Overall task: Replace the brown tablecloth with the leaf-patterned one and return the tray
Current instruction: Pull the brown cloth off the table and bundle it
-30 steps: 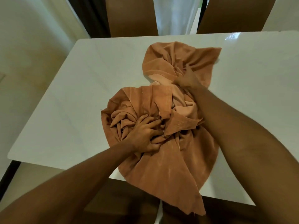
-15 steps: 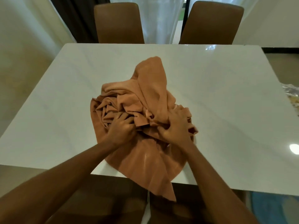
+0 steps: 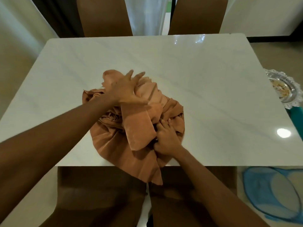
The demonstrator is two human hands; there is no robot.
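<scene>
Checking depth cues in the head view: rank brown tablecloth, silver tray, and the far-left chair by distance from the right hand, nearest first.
1. brown tablecloth: bunched at the table's near edge, gripped by the right hand.
2. silver tray: off the table's right edge, on the hand's own side.
3. far-left chair: beyond the table's far edge, across from the hand.

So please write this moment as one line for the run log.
stage: bunching brown tablecloth on table | left hand: flat on cloth, open | right hand: gripping cloth | tray: off table, right
</scene>
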